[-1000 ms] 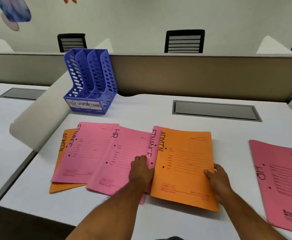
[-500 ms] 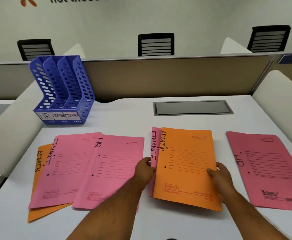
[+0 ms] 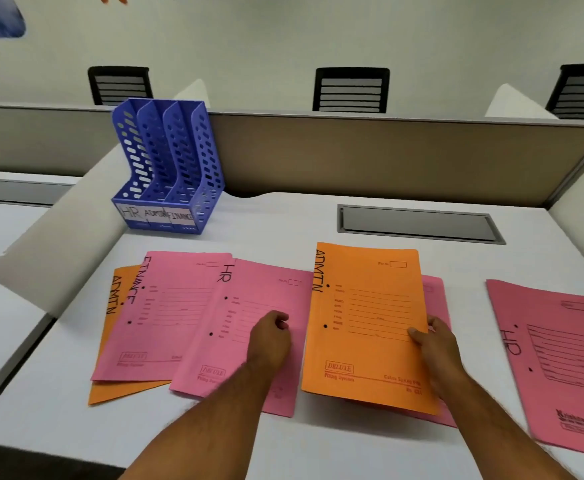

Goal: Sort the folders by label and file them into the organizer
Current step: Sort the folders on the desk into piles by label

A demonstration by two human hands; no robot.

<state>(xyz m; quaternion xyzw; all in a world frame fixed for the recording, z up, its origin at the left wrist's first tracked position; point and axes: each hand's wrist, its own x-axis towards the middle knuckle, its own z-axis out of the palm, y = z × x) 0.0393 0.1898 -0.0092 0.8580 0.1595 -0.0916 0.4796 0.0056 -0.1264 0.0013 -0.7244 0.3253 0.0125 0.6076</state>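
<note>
Spread in a row across the near half of the desk (image 3: 283, 220): at far left an ADMIN folder (image 3: 110, 306) under a FINANCE folder (image 3: 165, 317), overlapped on the right by an HR folder (image 3: 249, 299). Right of that, a second ADMIN folder (image 3: 370, 317) atop another folder (image 3: 434, 292). At far right, apart, a second HR folder (image 3: 560, 368). Behind the row at left, the three-slot organizer (image 3: 169, 168); behind at right, a cable hatch (image 3: 418, 223).

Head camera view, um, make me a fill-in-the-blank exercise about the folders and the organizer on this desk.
1. The right hand grips an orange folder labelled ____.
2. The blue organizer has ____ labelled slots.
3. The left hand rests on a pink folder labelled ____.

Missing words: ADMIN; three; HR
</note>
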